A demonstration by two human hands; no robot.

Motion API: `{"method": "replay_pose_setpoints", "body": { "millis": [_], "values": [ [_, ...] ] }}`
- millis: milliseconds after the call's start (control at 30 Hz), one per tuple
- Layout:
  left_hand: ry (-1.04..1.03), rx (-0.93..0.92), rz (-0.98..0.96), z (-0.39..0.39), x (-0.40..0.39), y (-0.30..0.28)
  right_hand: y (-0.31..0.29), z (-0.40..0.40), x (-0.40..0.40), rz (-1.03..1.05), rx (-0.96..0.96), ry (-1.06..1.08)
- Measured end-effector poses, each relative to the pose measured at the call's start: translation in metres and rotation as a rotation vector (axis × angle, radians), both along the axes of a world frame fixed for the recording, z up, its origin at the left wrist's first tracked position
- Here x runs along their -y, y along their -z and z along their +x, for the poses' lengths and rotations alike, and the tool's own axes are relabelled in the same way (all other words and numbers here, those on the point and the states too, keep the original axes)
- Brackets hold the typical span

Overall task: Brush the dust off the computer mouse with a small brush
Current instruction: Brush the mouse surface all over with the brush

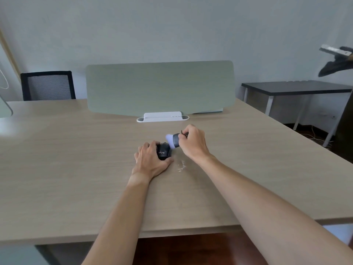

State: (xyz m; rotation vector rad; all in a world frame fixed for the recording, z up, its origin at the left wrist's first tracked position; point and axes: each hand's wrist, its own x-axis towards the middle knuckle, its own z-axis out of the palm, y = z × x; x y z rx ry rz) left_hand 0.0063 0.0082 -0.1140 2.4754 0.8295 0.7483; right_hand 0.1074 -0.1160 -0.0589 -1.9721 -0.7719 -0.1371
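Left hand (150, 161) gripping mouse (163, 151) mid-tabletop (76, 159); right hand (193, 142) gripping brush (172, 140) just beside; bare surface surrounding.

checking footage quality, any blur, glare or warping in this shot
Head view: the brush tip looks motion-blurred in the right hand; the mouse under the left hand is sharper; a bright washed-out patch on the desk at left; wide-angle bending of the desk edges.
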Motion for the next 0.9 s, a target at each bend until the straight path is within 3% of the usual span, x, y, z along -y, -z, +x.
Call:
{"method": "replay_pose_setpoints", "body": {
  "millis": [133, 333, 600, 800, 900],
  "values": [
    [0.009, 0.011, 0.019, -0.002, -0.001, 0.000, 0.000, -0.011, -0.006, 0.004, -0.062, -0.151],
    [0.014, 0.049, 0.023, -0.001, -0.003, 0.003, -0.002, -0.011, -0.003, -0.135, 0.026, 0.020],
    [0.029, 0.083, 0.040, -0.001, -0.005, 0.004, 0.001, -0.017, -0.015, -0.083, -0.125, -0.081],
    [0.038, 0.099, 0.034, 0.000, -0.006, 0.004, -0.005, -0.001, -0.008, -0.187, -0.042, 0.031],
    [0.039, 0.101, 0.027, 0.001, -0.006, 0.005, -0.008, 0.004, -0.003, -0.130, -0.062, 0.054]
  ]
}}
